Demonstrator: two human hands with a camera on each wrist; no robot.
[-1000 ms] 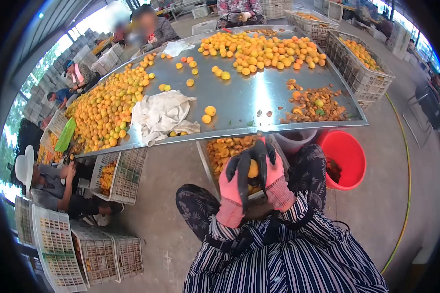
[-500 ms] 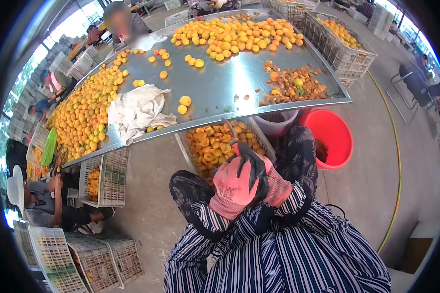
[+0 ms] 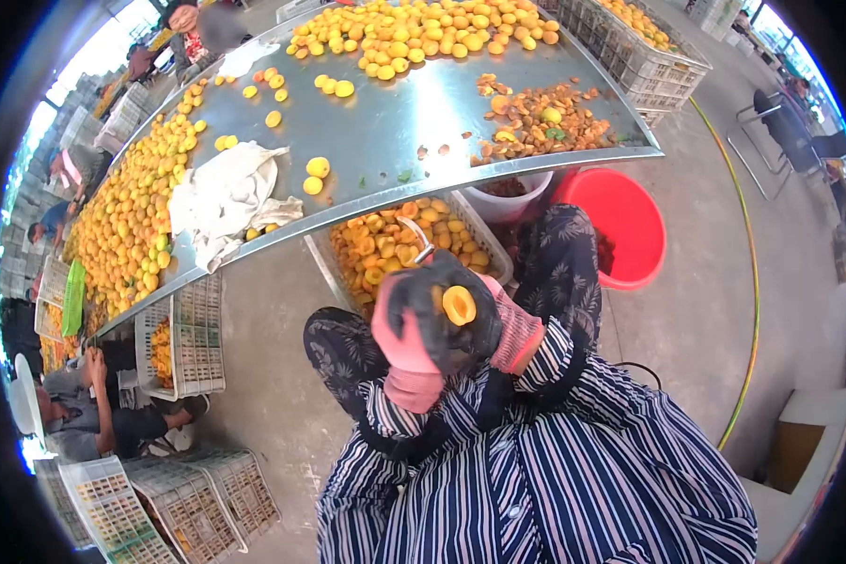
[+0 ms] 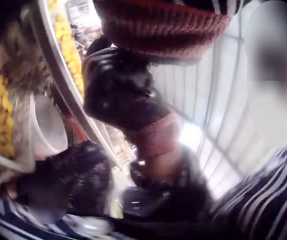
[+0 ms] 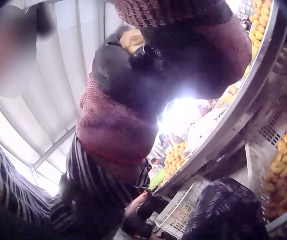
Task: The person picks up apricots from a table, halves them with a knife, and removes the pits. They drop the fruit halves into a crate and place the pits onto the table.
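Both hands, in pink gloves with black palms and fingers, are together above my lap in the head view. The left hand (image 3: 404,329) has its fingers curled round an apricot, partly hidden between the gloves. A cut apricot half (image 3: 460,305) shows its orange inside beside the right hand (image 3: 494,324). From the right hand's grip a thin knife with a curved metal blade (image 3: 414,230) points forward; its handle is mostly covered. In the right wrist view, the apricot (image 5: 132,40) peeks out between black glove fingers. The left wrist view is blurred.
A crate (image 3: 484,221) of apricot halves stands before my knees, under the edge of a metal table (image 3: 376,155). Whole apricots (image 3: 122,226), a white cloth (image 3: 226,197) and a pile of brown pits (image 3: 545,122) lie on it. A red bucket (image 3: 630,221) stands at right.
The apricot, whole between the hands at first and then hidden, now shows as an open cut half. The curved blade has swung leftward. The head view has tilted down and shifted right.
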